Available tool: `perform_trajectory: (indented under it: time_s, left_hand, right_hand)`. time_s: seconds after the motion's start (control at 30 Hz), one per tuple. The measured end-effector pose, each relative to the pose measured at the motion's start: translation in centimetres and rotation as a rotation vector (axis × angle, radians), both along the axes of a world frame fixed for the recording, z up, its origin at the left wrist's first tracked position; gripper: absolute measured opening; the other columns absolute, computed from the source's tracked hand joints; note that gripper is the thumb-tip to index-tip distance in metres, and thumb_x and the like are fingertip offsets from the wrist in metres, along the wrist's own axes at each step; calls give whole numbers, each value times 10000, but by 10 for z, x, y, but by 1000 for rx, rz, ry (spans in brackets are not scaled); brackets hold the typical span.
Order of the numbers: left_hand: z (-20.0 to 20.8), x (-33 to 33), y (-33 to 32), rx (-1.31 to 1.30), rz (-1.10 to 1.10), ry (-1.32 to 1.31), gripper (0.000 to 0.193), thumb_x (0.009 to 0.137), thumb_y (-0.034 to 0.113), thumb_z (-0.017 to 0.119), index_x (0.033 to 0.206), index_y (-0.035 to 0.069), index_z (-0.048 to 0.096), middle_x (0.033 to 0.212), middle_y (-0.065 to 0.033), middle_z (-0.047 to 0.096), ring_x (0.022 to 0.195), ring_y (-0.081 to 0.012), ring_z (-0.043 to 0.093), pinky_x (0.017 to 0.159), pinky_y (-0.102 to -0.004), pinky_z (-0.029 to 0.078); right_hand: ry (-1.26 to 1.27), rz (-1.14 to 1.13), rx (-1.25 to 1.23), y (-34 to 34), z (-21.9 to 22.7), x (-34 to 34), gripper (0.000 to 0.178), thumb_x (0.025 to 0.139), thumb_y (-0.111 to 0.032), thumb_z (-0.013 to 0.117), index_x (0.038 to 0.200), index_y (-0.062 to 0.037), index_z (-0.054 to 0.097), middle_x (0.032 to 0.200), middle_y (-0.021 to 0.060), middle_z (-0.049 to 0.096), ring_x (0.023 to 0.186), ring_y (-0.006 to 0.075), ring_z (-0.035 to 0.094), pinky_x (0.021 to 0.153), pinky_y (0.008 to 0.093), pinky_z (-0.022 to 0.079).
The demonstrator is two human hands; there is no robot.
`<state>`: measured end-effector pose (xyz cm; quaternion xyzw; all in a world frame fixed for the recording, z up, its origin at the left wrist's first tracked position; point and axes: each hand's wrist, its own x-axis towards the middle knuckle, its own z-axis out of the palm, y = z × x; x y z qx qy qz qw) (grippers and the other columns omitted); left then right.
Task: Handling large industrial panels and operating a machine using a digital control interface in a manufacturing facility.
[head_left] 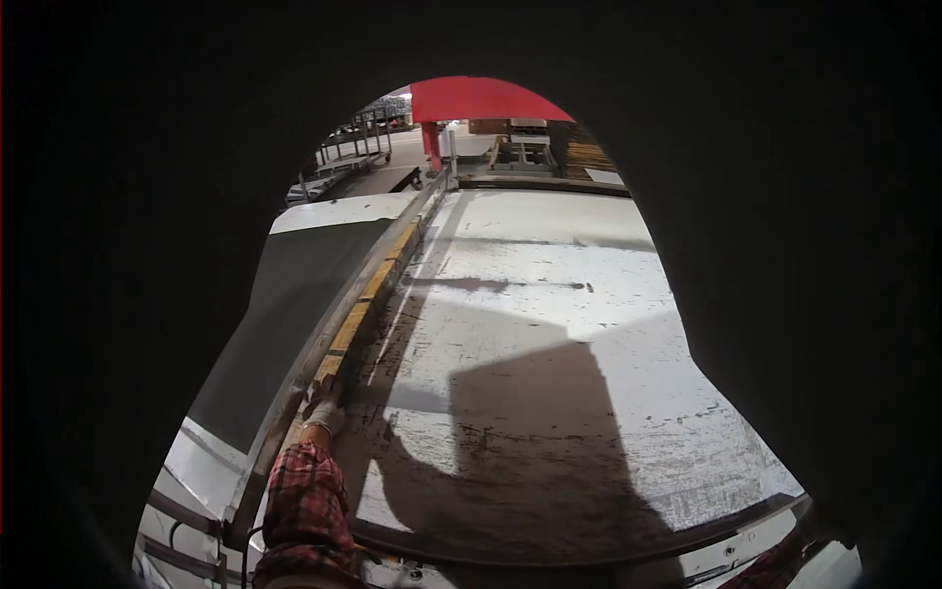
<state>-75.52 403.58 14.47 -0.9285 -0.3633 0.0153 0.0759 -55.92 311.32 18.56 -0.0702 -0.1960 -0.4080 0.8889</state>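
Note:
My left hand [325, 416], in a light glove with darker fingers, lies on a long rail [373, 282] with a yellow top strip. Its fingers reach forward along the rail and look stretched out rather than wrapped round it. A red plaid sleeve [306, 491] covers that arm. To the right of the rail spreads a scuffed, pale work surface [628, 363] with dark scratches and my shadow across it. At the lower right, by the near edge of that surface, my right hand [816, 533] shows only as a dark shape. Its fingers cannot be made out.
Left of the rail lies a dark grey flat panel [304, 294] on a white surface. A dark bar [545, 184] borders the far end. Beyond stand a red post [432, 147], wheeled racks [358, 137] and stacked brown material [587, 155]. Black surrounds hide both sides.

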Motion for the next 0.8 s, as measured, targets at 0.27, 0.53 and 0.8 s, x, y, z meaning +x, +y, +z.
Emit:
perform_trajectory:
  time_s: [0.27,0.53,0.8]
  left_hand:
    - [-30,-107,-54,-659,687,-1188,553,758,336,623,1201,21,521,1046,-123,607,923,-240,578,774,-330,449]
    - [38,-78,-154,-1580,303,-1602,407,837,213,576,1180,7,496,1086,-88,529,901,-139,549,714,-233,476]
    - [-13,79,-138,-498,198,-648,1105,608,487,763,1411,4,178,1384,-302,269,1179,-425,426,994,-438,348]
  right_hand:
    - [87,19,31,7,-9,15,694,823,-552,478,1214,19,422,1217,151,432,1063,419,375,929,633,261]
    - [112,-18,21,-28,8,-10,676,807,-547,505,1176,19,462,1164,149,477,1008,411,424,914,622,284]
    - [128,-96,20,-94,32,-69,660,791,-542,533,1137,19,502,1111,147,522,952,403,473,899,611,307]
